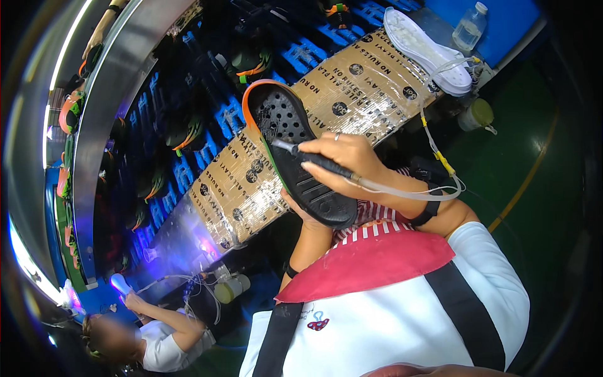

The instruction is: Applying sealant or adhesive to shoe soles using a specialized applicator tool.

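Note:
A black shoe sole (317,196) with an orange and green rim lies tilted in front of me, its inner face up and its toe end full of round holes. Holding it from below near the heel is my left hand (303,211), fingers partly hidden under the sole. My right hand (352,157) is closed round a black-handled glue brush (325,163), and a clear tube (402,190) runs back from its handle. The pale brush tip rests at the middle of the sole's inner face, by the edge of the holed area.
A ledge wrapped in printed brown cardboard (251,173) runs diagonally beside a conveyor with blue racks (304,53) carrying shoe parts. At its far right stand a white sole (427,53), a clear bottle (470,26) and a lidded pot (476,114). Another person (173,342) works at lower left.

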A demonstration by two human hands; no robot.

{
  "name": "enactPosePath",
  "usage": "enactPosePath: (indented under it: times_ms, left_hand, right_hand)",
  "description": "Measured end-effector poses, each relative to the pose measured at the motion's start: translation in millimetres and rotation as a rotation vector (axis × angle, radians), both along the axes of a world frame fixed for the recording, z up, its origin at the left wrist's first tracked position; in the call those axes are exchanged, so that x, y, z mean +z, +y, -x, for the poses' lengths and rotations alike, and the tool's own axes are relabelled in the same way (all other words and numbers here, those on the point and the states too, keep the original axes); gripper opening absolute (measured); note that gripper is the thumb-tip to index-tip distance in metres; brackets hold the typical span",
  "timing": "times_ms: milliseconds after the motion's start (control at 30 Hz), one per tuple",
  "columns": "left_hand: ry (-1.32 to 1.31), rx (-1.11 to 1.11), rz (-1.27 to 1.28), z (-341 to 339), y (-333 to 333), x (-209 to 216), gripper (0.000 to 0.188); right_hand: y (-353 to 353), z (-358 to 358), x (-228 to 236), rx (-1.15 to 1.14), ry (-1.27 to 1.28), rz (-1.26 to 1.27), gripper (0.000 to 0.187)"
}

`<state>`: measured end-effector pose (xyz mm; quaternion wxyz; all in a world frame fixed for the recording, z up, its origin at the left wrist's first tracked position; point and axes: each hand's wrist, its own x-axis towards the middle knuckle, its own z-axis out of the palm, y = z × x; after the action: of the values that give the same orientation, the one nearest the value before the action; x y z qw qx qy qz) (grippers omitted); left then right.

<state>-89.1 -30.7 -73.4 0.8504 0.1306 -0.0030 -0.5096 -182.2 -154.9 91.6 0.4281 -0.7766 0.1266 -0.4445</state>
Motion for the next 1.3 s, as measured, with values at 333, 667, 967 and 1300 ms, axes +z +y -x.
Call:
enactPosePath:
  times_ms: [333, 667, 967, 1300]
  left_hand:
    - [-0.245, -0.091, 0.169, -6.3, -26.3, 64.9, 0.089]
    - [-0.167, -0.064, 0.300, -17.6, -35.9, 85.3, 0.093]
    - [-0.084, -0.090, 0.403, -33.3, -37.9, 75.4, 0.093]
    - [-0.141, -0.080, 0.411, -46.0, -28.8, 86.8, 0.063]
  right_hand:
    - [10.3, 7.1, 0.9, 0.084, -0.053, 0.056, 0.021]
    - [17.9, 9.7, -0.1, 0.343, 0.007, -0.209, 0.026]
    - [23.2, 10.1, -7.4, 0.420, 0.002, -0.146, 0.026]
    - [22.5, 17.0, -6.0, 0.568, 0.098, -0.153, 0.030]
